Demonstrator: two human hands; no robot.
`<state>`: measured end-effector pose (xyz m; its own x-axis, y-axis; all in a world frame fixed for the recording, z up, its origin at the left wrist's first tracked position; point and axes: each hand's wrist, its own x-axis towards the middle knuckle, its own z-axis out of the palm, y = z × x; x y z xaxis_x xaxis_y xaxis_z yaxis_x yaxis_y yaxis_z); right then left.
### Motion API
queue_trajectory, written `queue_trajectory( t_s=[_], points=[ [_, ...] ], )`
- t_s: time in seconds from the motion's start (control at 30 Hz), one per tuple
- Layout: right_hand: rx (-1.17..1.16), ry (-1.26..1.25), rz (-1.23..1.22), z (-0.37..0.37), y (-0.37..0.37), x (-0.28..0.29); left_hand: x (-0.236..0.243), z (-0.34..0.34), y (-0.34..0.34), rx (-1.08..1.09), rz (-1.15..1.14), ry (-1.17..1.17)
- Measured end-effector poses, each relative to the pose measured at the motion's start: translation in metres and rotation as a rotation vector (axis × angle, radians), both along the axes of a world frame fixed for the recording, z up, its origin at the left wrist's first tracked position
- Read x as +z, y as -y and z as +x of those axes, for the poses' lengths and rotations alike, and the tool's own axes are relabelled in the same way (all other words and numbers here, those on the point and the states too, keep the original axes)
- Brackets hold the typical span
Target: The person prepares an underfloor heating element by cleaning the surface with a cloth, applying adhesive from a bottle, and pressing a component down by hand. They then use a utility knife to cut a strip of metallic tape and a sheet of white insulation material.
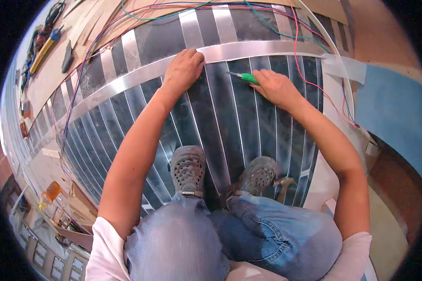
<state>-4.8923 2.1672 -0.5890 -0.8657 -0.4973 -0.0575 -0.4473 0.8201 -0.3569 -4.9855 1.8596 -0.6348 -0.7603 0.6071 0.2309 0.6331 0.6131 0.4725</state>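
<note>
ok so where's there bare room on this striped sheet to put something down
Free: the dark striped sheet between the hands and the grey shoes, and its left part beside the left forearm. Crowded: the silver strip under the left hand, the green-handled tool in the right hand, and the coloured wires along the right edge.

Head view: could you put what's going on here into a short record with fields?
Surface: dark floor film with silvery stripes
Left hand: pressed flat on the silver tape band
Right hand: grips a green-handled tool, tip pointing at the band
Wires: red, blue and green wires along the film's edges
Feet: grey perforated shoes standing on the film
Posture: squatting, in blue jeans
</note>
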Motion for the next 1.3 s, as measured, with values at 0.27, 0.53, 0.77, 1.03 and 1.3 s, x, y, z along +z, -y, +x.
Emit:
queue_trajectory(
  t_s=[0.27,0.53,0.77,1.03,1.3],
  points=[
    [0.150,-0.104,0.064,-0.035,0.024,-0.010,0.003,-0.006,0.002,-0.075,-0.053,0.073],
    [0.131,-0.171,0.102,-0.044,0.025,-0.023,-0.002,-0.006,-0.003,-0.030,0.009,0.104],
    [0.118,-0.083,0.100,-0.053,0.016,-0.017,-0.004,-0.005,-0.002,0.005,0.010,0.099],
    [0.130,-0.112,0.167,-0.049,-0.036,-0.013,-0.004,-0.003,-0.002,-0.003,0.008,0.136],
    [0.120,-0.129,0.209,-0.049,-0.082,-0.007,0.001,-0.002,-0.005,0.021,-0.008,0.151]
  ],
)
